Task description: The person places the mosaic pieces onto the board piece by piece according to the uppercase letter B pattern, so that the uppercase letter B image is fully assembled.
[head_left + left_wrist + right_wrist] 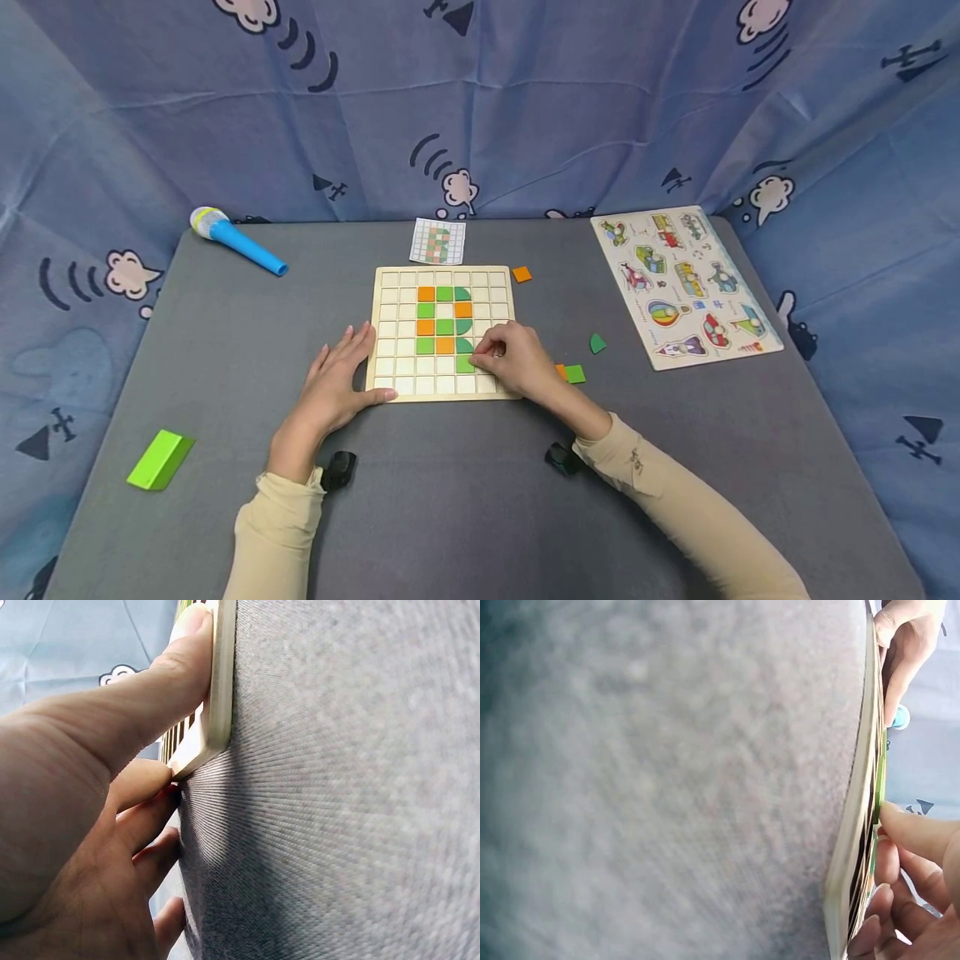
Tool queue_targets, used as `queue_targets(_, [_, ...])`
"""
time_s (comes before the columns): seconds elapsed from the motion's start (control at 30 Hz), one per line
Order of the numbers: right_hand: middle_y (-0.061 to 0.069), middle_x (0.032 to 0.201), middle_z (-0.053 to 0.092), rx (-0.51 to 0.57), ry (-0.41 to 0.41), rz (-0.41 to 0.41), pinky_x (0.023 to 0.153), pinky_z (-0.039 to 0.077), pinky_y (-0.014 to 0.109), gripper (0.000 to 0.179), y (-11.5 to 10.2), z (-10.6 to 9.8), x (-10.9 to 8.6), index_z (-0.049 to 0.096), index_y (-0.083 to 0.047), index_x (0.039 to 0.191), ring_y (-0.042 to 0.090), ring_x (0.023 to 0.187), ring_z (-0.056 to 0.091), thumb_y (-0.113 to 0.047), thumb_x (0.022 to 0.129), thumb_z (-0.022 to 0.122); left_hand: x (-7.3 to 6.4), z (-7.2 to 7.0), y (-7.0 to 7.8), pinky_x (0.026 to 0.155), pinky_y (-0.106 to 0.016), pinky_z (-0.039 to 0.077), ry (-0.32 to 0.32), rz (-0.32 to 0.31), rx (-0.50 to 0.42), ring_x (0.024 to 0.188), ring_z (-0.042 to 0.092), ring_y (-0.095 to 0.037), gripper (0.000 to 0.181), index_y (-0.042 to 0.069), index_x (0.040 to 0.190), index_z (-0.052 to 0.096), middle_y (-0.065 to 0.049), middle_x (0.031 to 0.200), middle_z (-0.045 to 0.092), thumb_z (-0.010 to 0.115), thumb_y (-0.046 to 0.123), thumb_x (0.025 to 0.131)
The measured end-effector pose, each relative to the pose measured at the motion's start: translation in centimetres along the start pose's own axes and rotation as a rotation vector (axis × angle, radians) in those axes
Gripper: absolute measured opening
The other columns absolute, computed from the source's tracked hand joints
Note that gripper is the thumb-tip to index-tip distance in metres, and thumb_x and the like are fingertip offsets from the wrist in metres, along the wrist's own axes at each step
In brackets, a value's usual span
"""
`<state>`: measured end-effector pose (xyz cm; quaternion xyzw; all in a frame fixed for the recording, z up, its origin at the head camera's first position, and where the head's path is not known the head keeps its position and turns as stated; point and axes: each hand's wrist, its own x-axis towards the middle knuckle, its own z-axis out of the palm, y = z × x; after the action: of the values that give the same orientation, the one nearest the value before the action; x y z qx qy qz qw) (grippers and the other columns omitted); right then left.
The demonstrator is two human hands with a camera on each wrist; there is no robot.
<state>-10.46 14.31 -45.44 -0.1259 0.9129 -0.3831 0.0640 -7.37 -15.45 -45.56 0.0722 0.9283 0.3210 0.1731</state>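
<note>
A wooden grid board point(385, 272) lies flat, with orange, green and dark green tiles set in its middle cells. My left hand point(337, 379) rests at its front left corner, fingers spread along the side. In the left wrist view the thumb point(176, 671) lies on the board's rim point(223, 682). With thumb and curled fingers, my right hand point(517, 358) pinches a light green square tile point(463, 364) at a cell in the lower part of the grid. The right wrist view shows that thumb point(915, 832) against the tile's edge.
Behind the board lies a pattern card point(438, 242). Loose pieces beside it are an orange tile point(522, 273), a dark green rounded piece point(597, 343) and a green tile point(575, 373) touching another orange one. A picture puzzle point(682, 292), toy microphone point(238, 242) and green block point(160, 460) lie farther out.
</note>
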Motion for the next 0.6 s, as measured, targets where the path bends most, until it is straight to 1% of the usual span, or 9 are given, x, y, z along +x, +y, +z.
queue_targets(0.2, [0.002, 0.077, 0.068, -0.007, -0.003, -0.009, 0.066, 0.042, 0.028, 0.011, 0.1, 0.1, 0.0, 0.081, -0.013, 0.081, 0.015, 0.072, 0.052, -0.015, 0.089, 0.087, -0.1, -0.1, 0.0, 0.133, -0.061, -0.001, 0.005, 0.005, 0.001, 0.167, 0.006, -0.036, 0.107, 0.009, 0.171, 0.018, -0.013, 0.179, 0.014, 0.085, 0.034, 0.092])
queue_targets(0.33, [0.002, 0.078, 0.066, -0.023, 0.006, 0.008, 0.066, 0.041, 0.028, 0.012, 0.3, -0.2, -0.3, 0.08, -0.013, 0.08, 0.015, 0.074, 0.051, -0.017, 0.09, 0.087, -0.1, 0.0, -0.1, 0.133, -0.061, -0.001, 0.003, 0.005, 0.003, 0.167, 0.005, -0.036, 0.107, 0.009, 0.171, 0.017, -0.012, 0.179, 0.013, 0.085, 0.034, 0.092])
queue_targets(0.5, [0.005, 0.081, 0.067, -0.021, 0.018, 0.03, 0.07, 0.043, 0.03, 0.008, 1.3, -1.9, -1.1, 0.079, -0.01, 0.087, 0.018, 0.077, 0.053, -0.014, 0.092, 0.084, 0.0, 0.0, -0.1, 0.133, -0.061, -0.001, 0.0, 0.002, 0.006, 0.167, 0.005, -0.035, 0.107, 0.01, 0.171, 0.017, -0.012, 0.179, 0.013, 0.084, 0.035, 0.092])
queue_targets(0.6, [0.007, 0.086, 0.071, -0.011, -0.01, 0.057, 0.073, 0.046, 0.031, 0.005, 2.3, -3.3, -1.5, 0.079, -0.008, 0.094, 0.018, 0.079, 0.058, -0.013, 0.096, 0.079, 0.1, 0.1, -0.2, 0.133, -0.061, -0.001, 0.004, 0.002, 0.013, 0.167, 0.005, -0.035, 0.107, 0.009, 0.171, 0.017, -0.012, 0.179, 0.013, 0.085, 0.034, 0.092])
